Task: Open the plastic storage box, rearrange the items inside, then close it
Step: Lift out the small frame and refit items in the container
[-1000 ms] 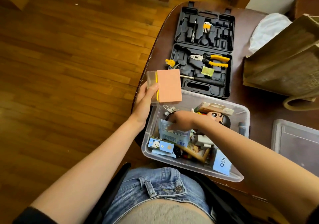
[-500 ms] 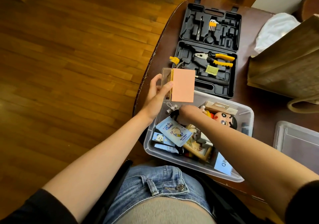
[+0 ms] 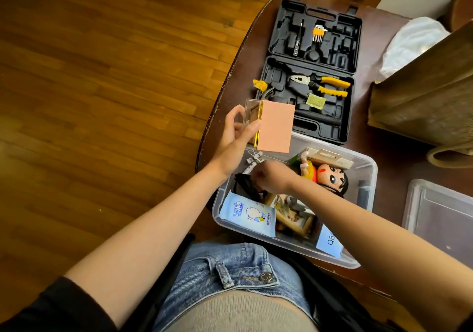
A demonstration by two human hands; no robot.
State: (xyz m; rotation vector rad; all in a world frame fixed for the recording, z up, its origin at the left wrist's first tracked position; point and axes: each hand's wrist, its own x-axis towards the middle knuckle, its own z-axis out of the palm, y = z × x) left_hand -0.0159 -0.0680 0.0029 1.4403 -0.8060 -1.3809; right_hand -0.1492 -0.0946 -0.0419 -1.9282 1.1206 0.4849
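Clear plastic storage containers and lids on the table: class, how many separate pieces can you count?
2. The open clear plastic storage box sits at the table's near edge, full of items; its clear plastic lid lies apart to the right, partly cut off by the frame.

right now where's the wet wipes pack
In the head view, the wet wipes pack lies in the clear storage box's near-left corner, below the right hand.

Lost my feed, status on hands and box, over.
Left hand holding pink case above box. Right hand inside box among items, grip unclear. Lid off, right of box. Nothing blocking.
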